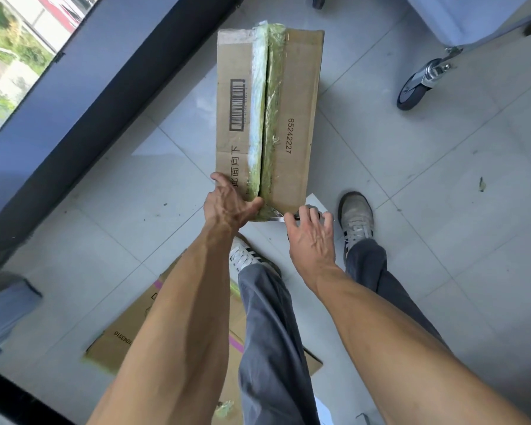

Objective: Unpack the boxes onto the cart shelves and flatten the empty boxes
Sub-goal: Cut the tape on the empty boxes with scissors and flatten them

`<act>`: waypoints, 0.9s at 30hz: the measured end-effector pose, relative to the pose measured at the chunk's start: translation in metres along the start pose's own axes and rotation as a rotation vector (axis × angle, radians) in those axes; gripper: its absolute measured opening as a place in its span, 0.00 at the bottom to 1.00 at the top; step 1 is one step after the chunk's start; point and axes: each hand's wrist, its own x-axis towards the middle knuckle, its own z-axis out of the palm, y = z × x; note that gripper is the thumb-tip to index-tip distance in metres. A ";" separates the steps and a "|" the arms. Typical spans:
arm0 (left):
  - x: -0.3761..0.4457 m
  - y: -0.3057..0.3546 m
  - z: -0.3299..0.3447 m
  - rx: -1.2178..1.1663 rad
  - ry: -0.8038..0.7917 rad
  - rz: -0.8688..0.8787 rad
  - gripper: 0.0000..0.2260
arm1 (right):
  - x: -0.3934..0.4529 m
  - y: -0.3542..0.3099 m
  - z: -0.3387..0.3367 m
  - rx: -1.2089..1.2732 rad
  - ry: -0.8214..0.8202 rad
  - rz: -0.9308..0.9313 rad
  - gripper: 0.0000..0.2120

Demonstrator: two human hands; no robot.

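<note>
Left hand [227, 207] grips near corner of taped box [267, 118]. Right hand [310, 231] grips cutter [278, 216], blade at tape seam beside left thumb. Risk: blade slip cuts thumb or contents.

bare forearms, no sleeves in view; loose grey trousers [267, 326]; pale grey lace-up sneakers [356, 216] with dark side stripes, white laces and light soles.

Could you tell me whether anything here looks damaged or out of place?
Flattened cardboard lies loose on the floor underfoot. The box itself looks sound; its green tape is wrinkled along the seam, where the right hand holds a blade.
</note>
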 end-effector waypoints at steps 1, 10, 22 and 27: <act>0.000 -0.001 0.001 -0.002 0.004 -0.001 0.50 | 0.003 0.000 0.000 0.008 -0.007 0.005 0.16; 0.002 -0.004 0.004 -0.022 0.032 0.005 0.50 | 0.004 -0.003 0.009 0.010 -0.057 -0.142 0.16; 0.038 0.033 -0.037 -0.292 0.153 -0.004 0.59 | 0.015 -0.018 0.029 0.037 -0.054 -0.091 0.22; 0.056 0.033 -0.048 -0.180 0.003 0.009 0.66 | 0.016 -0.020 0.030 0.073 -0.079 -0.092 0.22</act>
